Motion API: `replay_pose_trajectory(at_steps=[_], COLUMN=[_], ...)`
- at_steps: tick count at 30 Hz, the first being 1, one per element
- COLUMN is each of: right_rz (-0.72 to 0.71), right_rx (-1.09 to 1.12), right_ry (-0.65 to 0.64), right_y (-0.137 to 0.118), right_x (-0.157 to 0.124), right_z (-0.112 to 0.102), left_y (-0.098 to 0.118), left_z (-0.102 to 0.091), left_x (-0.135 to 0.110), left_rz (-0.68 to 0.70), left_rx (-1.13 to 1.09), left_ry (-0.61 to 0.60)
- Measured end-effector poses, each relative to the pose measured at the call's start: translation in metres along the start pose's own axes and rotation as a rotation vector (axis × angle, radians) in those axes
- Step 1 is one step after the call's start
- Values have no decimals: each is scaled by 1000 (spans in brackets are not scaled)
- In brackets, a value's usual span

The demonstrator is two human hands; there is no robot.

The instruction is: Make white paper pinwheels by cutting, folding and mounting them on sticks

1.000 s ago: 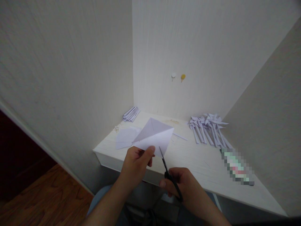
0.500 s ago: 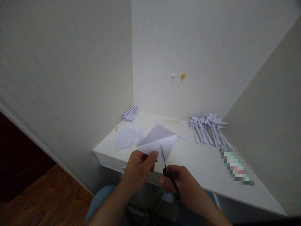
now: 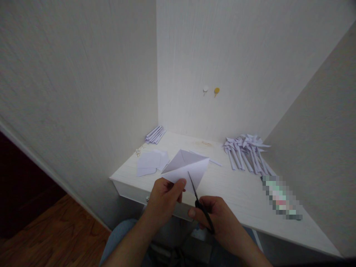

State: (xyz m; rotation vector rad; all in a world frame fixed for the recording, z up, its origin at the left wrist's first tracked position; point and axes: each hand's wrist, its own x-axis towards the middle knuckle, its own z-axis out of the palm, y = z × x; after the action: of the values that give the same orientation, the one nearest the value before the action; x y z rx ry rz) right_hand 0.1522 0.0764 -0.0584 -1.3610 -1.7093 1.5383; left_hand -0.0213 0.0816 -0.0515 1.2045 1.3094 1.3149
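A creased white paper square point(image 3: 178, 171) is pinched at its near edge between the thumb and fingers of my left hand point(image 3: 166, 198). My right hand point(image 3: 213, 213) grips a pair of black-handled scissors point(image 3: 205, 215), fingers wrapped about the handles. Their blades point up and away, lying at the paper's near right part. Past the paper, a thin white paper stick point(image 3: 215, 162) rests on the desk, partly hidden. Left of my left hand lie several loose white paper sheets point(image 3: 147, 163).
The white desk point(image 3: 233, 193) fits between walls. Rolled paper sticks point(image 3: 155, 134) are bundled at the back left, with small beads point(image 3: 138, 151) nearby. Several paper pinwheels point(image 3: 247, 150) lie at the back right, near a pixelated object point(image 3: 280, 198). Two hooks point(image 3: 216, 91) are on the wall.
The scissor blades look closer together and have shifted slightly along the paper. The paper's far corner has dipped, showing more of the stick behind. My left hand keeps its hold.
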Motion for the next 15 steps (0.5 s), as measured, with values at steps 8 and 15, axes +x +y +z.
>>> replay_pose_trajectory(at_steps=[8, 15], right_rz=[6, -11], right_rx=[-36, 6], right_ry=[13, -153], right_y=[-3, 8], right_x=[3, 2], right_z=[0, -2], left_y=[-4, -3], left_z=[0, -2], left_x=[4, 5], left_rz=[17, 9], left_rx=[1, -25], left_ry=[13, 38])
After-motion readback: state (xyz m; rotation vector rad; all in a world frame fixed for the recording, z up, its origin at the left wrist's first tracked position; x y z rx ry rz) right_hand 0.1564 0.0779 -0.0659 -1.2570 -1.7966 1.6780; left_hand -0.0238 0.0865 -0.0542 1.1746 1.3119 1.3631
